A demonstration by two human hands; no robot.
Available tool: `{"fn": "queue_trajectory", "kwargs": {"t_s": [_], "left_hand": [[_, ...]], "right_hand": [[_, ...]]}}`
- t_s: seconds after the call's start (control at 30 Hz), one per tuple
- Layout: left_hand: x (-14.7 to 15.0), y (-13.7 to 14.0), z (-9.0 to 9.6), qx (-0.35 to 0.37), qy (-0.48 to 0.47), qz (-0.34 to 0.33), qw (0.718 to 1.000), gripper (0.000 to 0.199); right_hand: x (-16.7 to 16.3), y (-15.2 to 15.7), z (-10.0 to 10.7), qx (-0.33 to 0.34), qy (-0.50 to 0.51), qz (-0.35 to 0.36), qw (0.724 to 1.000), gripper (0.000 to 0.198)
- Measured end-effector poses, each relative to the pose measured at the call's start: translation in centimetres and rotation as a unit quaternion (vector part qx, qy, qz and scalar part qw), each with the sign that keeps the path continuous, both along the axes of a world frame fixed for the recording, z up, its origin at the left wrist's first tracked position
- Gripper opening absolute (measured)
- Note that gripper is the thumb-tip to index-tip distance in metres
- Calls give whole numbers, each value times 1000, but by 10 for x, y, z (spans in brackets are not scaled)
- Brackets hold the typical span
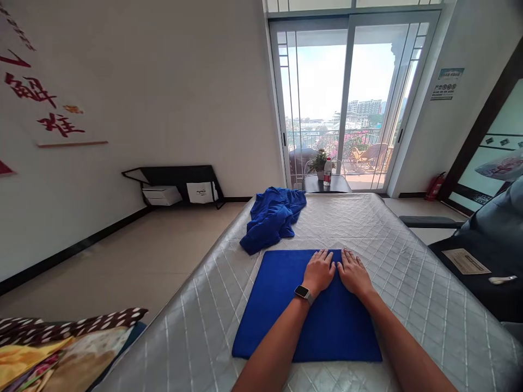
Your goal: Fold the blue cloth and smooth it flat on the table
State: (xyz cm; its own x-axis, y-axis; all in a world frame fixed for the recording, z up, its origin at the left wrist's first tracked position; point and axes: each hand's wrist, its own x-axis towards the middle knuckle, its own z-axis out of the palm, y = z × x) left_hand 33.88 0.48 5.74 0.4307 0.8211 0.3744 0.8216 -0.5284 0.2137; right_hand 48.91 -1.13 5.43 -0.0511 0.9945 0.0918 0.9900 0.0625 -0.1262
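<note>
A blue cloth point(269, 305) lies flat and folded into a rectangle on the quilted silver-grey mattress point(196, 326). Near its far edge my left hand point(321, 271), with a watch point(303, 293) on the wrist, rests flat with fingers stretched forward. My right hand point(354, 274) lies flat beside it at the cloth's far right corner, its fingers reaching over the edge. The thumbs are close together. Beyond the folded cloth, to the left, sits a crumpled blue cloth point(273, 218), which neither hand touches.
Patterned fabrics point(61, 354) are heaped at the lower left. Past the mattress's far end stands a small dark table point(345, 185) with a bottle point(327, 172) and a potted plant point(318, 163). At the right is a black chair point(469, 245). A low black rack point(180, 177) stands by the left wall.
</note>
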Motion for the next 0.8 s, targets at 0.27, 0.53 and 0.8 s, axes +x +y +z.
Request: {"fn": "queue_trajectory", "kwargs": {"t_s": [0.27, 0.53, 0.8], "left_hand": [[1, -1, 1, 10, 15, -22, 1000, 49], [-8, 2, 1, -52, 58, -24, 997, 61], [-96, 7, 5, -117, 86, 86, 986, 73]], "right_hand": [[0, 0, -3, 5, 7, -4, 1000, 63], [1, -1, -4, 1, 22, -14, 1000, 63], [1, -3, -1, -7, 40, -13, 999, 66]]}}
